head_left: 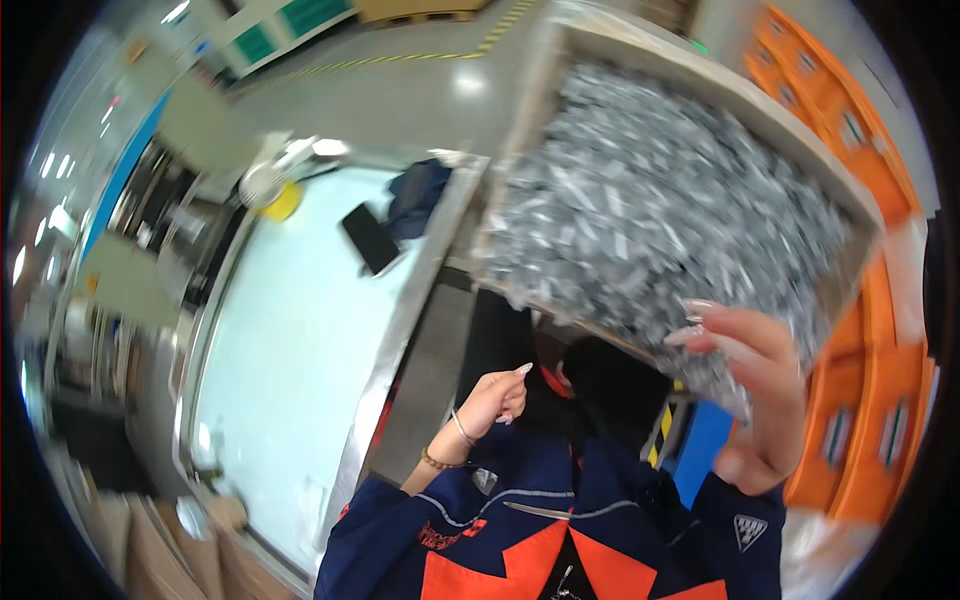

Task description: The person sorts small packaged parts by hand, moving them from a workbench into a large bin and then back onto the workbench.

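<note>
My left hand (495, 403) is in front of my body with its fingers curled in and the thumb and index tip pressed together. Whatever it may hold is hidden or too small to make out. A bangle and a beaded bracelet circle that wrist. On the right, my right hand (762, 385) reaches over the near edge of a large carton (845, 290), its fingers bent but apart and the thumb away from them. I see nothing gripped in it, though it is blurred. Small grey, shiny parts (660, 200) fill the carton, close to those fingertips.
A lit white-topped table (290, 340) with a metal rim stands left, bearing a black phone (370, 240), dark cloth (418, 195) and a yellow round item (283, 203). Orange bins (835, 430) line the right side. Cardboard (150, 550) lies lower left.
</note>
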A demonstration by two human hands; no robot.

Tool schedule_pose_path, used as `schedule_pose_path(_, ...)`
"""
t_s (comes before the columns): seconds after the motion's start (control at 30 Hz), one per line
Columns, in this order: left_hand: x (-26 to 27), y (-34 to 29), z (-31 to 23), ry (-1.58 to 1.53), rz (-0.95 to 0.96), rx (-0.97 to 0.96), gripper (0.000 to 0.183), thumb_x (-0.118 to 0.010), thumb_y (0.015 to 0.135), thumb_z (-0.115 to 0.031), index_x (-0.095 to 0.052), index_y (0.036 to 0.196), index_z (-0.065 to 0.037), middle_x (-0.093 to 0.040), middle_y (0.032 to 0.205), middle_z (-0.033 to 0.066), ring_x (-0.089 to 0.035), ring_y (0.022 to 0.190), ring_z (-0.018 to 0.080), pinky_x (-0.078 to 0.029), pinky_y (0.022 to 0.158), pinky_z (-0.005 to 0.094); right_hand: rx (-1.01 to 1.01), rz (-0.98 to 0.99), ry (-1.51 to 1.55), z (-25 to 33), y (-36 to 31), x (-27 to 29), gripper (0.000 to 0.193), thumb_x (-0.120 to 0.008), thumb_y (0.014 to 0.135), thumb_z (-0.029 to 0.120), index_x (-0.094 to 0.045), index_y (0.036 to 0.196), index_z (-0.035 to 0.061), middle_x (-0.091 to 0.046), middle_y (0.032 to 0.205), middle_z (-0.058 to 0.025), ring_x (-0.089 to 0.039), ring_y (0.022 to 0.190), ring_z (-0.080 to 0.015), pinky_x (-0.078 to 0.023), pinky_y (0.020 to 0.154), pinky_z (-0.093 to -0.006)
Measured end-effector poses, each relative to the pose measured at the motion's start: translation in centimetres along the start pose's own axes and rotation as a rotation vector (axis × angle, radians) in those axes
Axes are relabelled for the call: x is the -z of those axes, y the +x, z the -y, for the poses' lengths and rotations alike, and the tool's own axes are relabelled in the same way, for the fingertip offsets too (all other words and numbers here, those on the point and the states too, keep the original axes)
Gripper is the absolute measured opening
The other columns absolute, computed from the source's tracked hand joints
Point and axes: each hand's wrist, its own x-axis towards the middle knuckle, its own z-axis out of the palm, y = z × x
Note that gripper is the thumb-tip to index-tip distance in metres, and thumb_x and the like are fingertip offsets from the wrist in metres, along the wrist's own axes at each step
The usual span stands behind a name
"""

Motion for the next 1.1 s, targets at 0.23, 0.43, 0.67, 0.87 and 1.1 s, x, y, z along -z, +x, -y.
schedule_pose_path(0.23,9.5,-13.3,-3.6,0.352,-0.887,-0.703,0.021,-0.054,0.091,-0.007,-0.05,0.111,-0.003,-0.057,0.102,0.0066,-0.058,0.089,0.0141,-0.049,0.075,0.0285,-0.454,0.557,0.032,-7.3,0.5,-7.4,0.057,-0.069,0.081,0.019,-0.047,0.13,-0.0003,-0.036,0.139,-0.0268,-0.044,0.124,-0.0399,-0.037,0.101,-0.0398)
schedule_pose_path(0.43,23.1,-37.6,-4.4,1.499,-2.342,-0.469,0.062,-0.07,0.076,-0.016,-0.042,0.129,-0.001,-0.044,0.132,0.02,-0.039,0.124,0.0358,-0.03,0.105,0.0444,-0.626,0.752,0.263,-10.2,0.6,-10.9,0.052,-0.06,0.085,0.013,-0.043,0.131,-0.0024,-0.049,0.131,-0.0196,-0.042,0.128,-0.0288,-0.031,0.106,-0.0347)
schedule_pose_path(0.67,26.6,-50.2,-3.8,1.222,-2.857,0.541,0.1,-0.077,0.064,-0.041,-0.024,0.143,-0.013,-0.016,0.15,0.0207,-0.017,0.139,0.0355,-0.019,0.11,0.0541,-0.792,0.772,0.23,-11.7,2.8,-14.9,0.051,-0.059,0.085,0.01,-0.044,0.132,-0.0032,-0.053,0.125,-0.0179,-0.051,0.118,-0.024,-0.036,0.1,-0.032)
schedule_pose_path(0.87,26.7,-56.7,-2.7,0.859,-2.623,0.478,0.081,-0.079,0.062,-0.043,-0.045,0.132,-0.021,-0.039,0.137,0.0154,-0.034,0.13,0.0358,-0.035,0.101,0.0502,-0.657,0.95,0.175,-11.3,6.6,-17.6,0.05,-0.061,0.083,0.009,-0.046,0.13,-0.0027,-0.054,0.124,-0.0193,-0.052,0.117,-0.0281,-0.038,0.099,-0.0337)
schedule_pose_path(1.1,20.7,-45.8,-4.8,1.86,-2.125,0.128,0.063,-0.076,0.064,-0.016,-0.055,0.123,-0.012,-0.053,0.121,0.0156,-0.051,0.106,0.0359,-0.043,0.091,0.0429,-0.4,0.9,0.189,-11.6,8.8,-21.5,0.047,-0.067,0.083,0.018,-0.051,0.125,0.0025,-0.058,0.119,-0.0167,-0.054,0.11,-0.0342,-0.042,0.095,-0.0383)
